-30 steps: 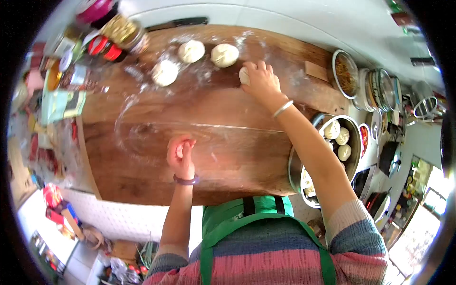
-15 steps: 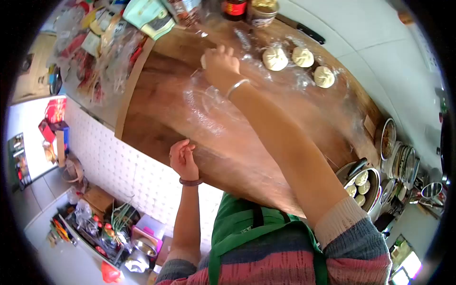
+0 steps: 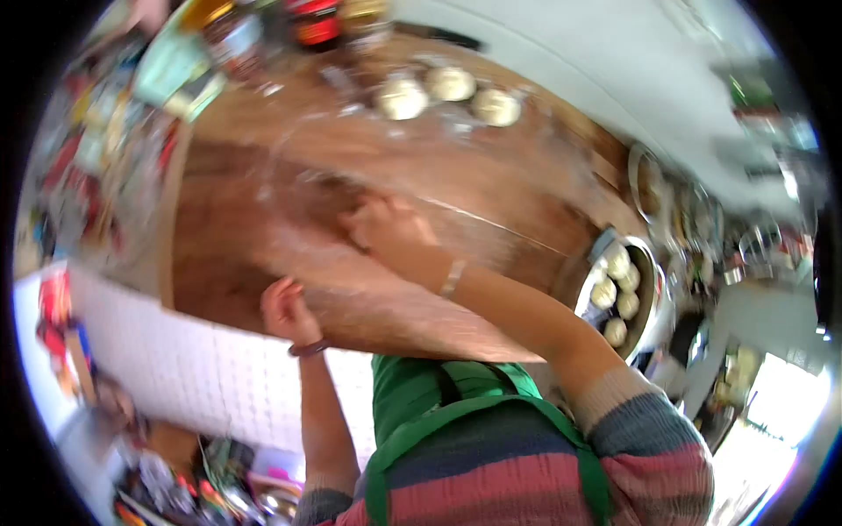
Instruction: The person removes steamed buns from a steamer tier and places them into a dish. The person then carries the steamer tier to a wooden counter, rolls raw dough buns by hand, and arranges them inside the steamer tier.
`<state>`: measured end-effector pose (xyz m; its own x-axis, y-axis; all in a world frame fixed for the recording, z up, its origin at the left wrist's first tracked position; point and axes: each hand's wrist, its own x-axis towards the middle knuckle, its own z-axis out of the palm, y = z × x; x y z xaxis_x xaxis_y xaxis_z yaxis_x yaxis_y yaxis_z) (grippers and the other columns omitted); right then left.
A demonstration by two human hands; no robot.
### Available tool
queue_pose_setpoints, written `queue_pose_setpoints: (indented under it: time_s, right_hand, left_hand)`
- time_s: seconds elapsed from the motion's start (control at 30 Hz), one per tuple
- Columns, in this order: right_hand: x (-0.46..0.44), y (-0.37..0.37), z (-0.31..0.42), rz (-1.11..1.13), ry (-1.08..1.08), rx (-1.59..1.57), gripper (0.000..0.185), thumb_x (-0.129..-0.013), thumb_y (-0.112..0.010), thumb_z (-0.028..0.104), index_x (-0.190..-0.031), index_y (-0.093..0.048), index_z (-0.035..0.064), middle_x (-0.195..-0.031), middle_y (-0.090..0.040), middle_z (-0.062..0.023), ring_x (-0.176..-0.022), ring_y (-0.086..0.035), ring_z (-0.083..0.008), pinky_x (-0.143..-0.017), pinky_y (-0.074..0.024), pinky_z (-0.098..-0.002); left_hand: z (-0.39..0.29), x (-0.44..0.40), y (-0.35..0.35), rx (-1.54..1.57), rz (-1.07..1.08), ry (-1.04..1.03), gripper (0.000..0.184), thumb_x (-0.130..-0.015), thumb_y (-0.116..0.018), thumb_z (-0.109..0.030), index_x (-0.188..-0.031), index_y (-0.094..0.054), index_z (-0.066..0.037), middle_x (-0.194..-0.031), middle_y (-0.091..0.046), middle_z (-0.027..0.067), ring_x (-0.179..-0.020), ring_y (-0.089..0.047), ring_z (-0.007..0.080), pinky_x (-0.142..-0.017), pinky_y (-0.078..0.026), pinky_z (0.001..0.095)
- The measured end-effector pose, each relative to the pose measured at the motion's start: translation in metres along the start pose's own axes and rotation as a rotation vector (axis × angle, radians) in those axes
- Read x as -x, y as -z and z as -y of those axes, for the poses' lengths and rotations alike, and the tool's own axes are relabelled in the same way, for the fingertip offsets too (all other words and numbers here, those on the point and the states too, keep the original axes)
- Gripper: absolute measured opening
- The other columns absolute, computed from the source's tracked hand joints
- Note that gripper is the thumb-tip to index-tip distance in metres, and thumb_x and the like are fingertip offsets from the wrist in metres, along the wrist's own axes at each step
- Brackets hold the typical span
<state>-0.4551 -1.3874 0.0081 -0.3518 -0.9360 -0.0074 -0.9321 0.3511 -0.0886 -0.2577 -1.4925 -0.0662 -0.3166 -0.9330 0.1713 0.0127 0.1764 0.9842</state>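
My right hand is low over the floured wooden board, blurred by motion, so its fingers and anything in them cannot be made out. My left hand hovers at the board's near left edge, fingers loosely curled and nothing seen in them. Beyond my right hand, three pleated buns stand at the back of the board; the middle bun is one of them. At the right, several more buns sit in a round metal pot with a dark handle. White flour streaks mark the wood.
A knife lies along the back edge near the wall. A red-labelled jar, a tub and a pale green bag stand at the back left. Plastic bags crowd the left side. Bowls and dishes line the far right.
My right hand has come back from the far part of the board towards my body. My left hand stays near the edge. The view has turned, and more of the pot shows.
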Motion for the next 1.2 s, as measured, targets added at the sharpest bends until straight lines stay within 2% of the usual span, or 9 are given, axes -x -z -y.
queue_pose_setpoints:
  time_s: [0.07, 0.1, 0.23, 0.33, 0.37, 0.5, 0.63, 0.87, 1.2]
  right_hand:
    - [-0.005, -0.002, -0.008, 0.134, 0.032, -0.097, 0.033, -0.078, -0.064, 0.02, -0.111, -0.064, 0.0166, -0.115, -0.054, -0.0103, -0.106, -0.053, -0.0325, -0.071, -0.0565, -0.0349]
    - [-0.009, 0.001, -0.008, 0.253, 0.014, -0.152, 0.037, -0.082, -0.063, 0.015, -0.119, -0.06, 0.0134, -0.119, -0.054, -0.0147, -0.112, -0.051, -0.0371, -0.066, -0.0566, -0.0381]
    - [0.024, 0.033, -0.019, 0.252, -0.341, -0.532, 0.04, -0.077, -0.069, 0.021, -0.115, -0.061, 0.0101, -0.118, -0.055, -0.0169, -0.117, -0.051, -0.0409, -0.082, -0.0536, -0.0454]
    - [0.083, 0.058, -0.044, 0.052, -0.435, -0.985, 0.051, -0.074, -0.072, 0.027, -0.119, -0.058, 0.0097, -0.118, -0.056, -0.0188, -0.115, -0.053, -0.0362, -0.092, -0.0491, -0.0442]
    - [0.113, 0.081, -0.053, 0.18, -0.562, -1.05, 0.053, -0.073, -0.072, 0.029, -0.121, -0.057, 0.0112, -0.121, -0.054, -0.0181, -0.113, -0.054, -0.0333, -0.097, -0.0459, -0.0407]
    - [0.253, 0.131, -0.082, -0.207, -0.754, -0.941, 0.053, -0.071, -0.078, 0.028, -0.118, -0.059, 0.0118, -0.111, -0.058, -0.0157, -0.109, -0.056, -0.0327, -0.093, -0.0471, -0.0399]
    - [0.383, 0.135, -0.093, -0.365, -1.237, -0.605, 0.054, -0.068, -0.08, 0.028, -0.115, -0.06, 0.0129, -0.11, -0.056, -0.0161, -0.102, -0.058, -0.0351, -0.09, -0.0489, -0.0427]
    - [0.492, 0.092, -0.098, -0.087, -1.54, -0.163, 0.051, -0.066, -0.077, 0.02, -0.114, -0.058, 0.0165, -0.115, -0.051, -0.0128, -0.102, -0.053, -0.0359, -0.082, -0.0531, -0.0438]
    - [0.5, 0.079, -0.106, 0.059, -1.618, -0.197, 0.052, -0.068, -0.077, 0.02, -0.116, -0.056, 0.0132, -0.117, -0.051, -0.0141, -0.101, -0.055, -0.0368, -0.084, -0.0517, -0.0439]
  left_hand:
    - [0.004, -0.001, 0.004, -0.099, 0.038, 0.018, 0.016, -0.084, -0.056, 0.004, -0.097, -0.066, 0.0, -0.096, -0.065, 0.0087, -0.08, -0.063, 0.0162, -0.073, -0.052, 0.0264]
    - [0.006, -0.001, 0.007, -0.138, 0.056, 0.022, 0.016, -0.085, -0.056, 0.002, -0.098, -0.066, 0.001, -0.095, -0.066, 0.0093, -0.08, -0.063, 0.017, -0.074, -0.053, 0.0271]
    - [0.007, -0.006, 0.009, -0.154, 0.057, 0.146, 0.015, -0.089, -0.056, -0.004, -0.099, -0.066, 0.001, -0.091, -0.067, 0.0107, -0.078, -0.063, 0.0169, -0.073, -0.052, 0.0267]
    - [-0.02, -0.006, -0.009, -0.289, 0.144, 0.155, 0.017, -0.092, -0.053, -0.005, -0.101, -0.066, 0.001, -0.091, -0.067, 0.0108, -0.078, -0.063, 0.0174, -0.07, -0.051, 0.0262]
    - [-0.021, -0.004, -0.015, -0.259, 0.194, 0.125, 0.017, -0.093, -0.052, -0.005, -0.103, -0.066, 0.001, -0.093, -0.067, 0.0104, -0.079, -0.063, 0.0172, -0.07, -0.05, 0.0262]
    - [-0.031, 0.015, -0.072, -0.128, 0.431, 0.026, 0.016, -0.094, -0.052, -0.004, -0.105, -0.064, 0.0, -0.101, -0.066, 0.0101, -0.082, -0.062, 0.0155, -0.072, -0.05, 0.0265]
    - [-0.037, 0.048, -0.145, -0.011, 0.632, 0.074, 0.015, -0.095, -0.052, -0.003, -0.104, -0.063, 0.0, -0.102, -0.067, 0.0092, -0.081, -0.062, 0.0153, -0.073, -0.05, 0.0267]
    - [-0.016, 0.097, -0.204, -0.12, 0.958, -0.089, 0.015, -0.094, -0.053, -0.002, -0.104, -0.064, 0.001, -0.097, -0.067, 0.008, -0.08, -0.064, 0.0151, -0.072, -0.051, 0.0268]
    - [-0.024, 0.101, -0.208, -0.245, 0.948, -0.217, 0.014, -0.092, -0.054, -0.001, -0.101, -0.065, 0.001, -0.094, -0.067, 0.0089, -0.076, -0.064, 0.0162, -0.07, -0.051, 0.0283]
